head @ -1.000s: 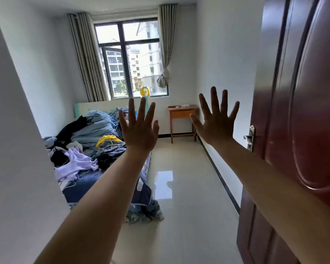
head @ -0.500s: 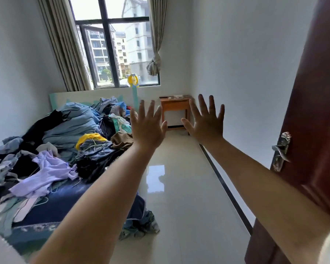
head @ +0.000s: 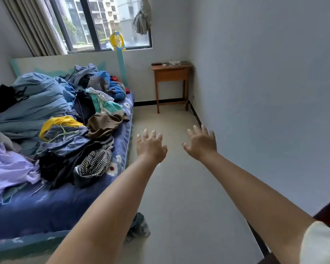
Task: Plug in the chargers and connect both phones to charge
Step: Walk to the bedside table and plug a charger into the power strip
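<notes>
The room holds two bare hands, a left hand [head: 150, 147] and a right hand [head: 202, 143], both empty with fingers spread, one wooden side table [head: 171, 74], one bed [head: 69, 202] under a clothes heap too tangled to count, one window [head: 103, 21], and one yellow fan [head: 117, 41].

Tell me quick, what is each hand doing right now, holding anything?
Left hand: open, fingers spread, holding nothing, out over the floor beside the bed.
Right hand: open, fingers spread, holding nothing, near the wall.
</notes>
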A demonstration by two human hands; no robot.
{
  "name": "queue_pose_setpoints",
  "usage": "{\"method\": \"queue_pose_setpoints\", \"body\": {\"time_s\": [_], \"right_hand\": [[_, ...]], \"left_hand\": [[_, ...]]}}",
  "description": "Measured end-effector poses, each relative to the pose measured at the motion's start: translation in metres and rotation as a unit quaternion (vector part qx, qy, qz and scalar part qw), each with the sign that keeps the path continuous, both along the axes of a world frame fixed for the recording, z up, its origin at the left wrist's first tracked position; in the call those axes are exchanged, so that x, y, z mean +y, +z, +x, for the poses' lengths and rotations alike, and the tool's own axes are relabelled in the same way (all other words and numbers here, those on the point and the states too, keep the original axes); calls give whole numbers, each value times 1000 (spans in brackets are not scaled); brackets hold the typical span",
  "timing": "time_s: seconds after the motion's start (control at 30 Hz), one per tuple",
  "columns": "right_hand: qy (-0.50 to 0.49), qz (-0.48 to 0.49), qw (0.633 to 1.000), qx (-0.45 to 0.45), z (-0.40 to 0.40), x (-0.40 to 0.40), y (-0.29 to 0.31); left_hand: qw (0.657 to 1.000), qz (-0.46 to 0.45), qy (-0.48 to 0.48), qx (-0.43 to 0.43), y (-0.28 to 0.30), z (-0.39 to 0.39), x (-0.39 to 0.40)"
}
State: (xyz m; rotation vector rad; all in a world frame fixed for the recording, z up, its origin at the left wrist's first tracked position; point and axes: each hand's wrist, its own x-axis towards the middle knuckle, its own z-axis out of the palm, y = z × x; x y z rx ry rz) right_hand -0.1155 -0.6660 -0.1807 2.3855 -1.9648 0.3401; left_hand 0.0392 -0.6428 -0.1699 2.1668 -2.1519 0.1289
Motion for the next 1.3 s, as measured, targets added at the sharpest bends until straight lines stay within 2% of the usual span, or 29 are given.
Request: {"method": "queue_pose_setpoints", "body": {"time_s": [0.33,0.63,0.9,1.13,1.3], "right_hand": [[33,21,999,-2,21,-255,-23],[-6,27,1000,-10,50,-505,-19],[-30,38,999,-15,57,-709,-29],[-5,44,999,-5,63,-919,-39],[25,50,998,-1,85,-1057,-39]], "left_hand": [[1000,-6,13,11,-21,16,-252],[1000,-3,-25,5,-25,61,-515],[999,5,-44,19,-35,71,-727],[999,24,-3,41,-47,83,-921],[998,-13,26,59,-42,105,-1047]]}}
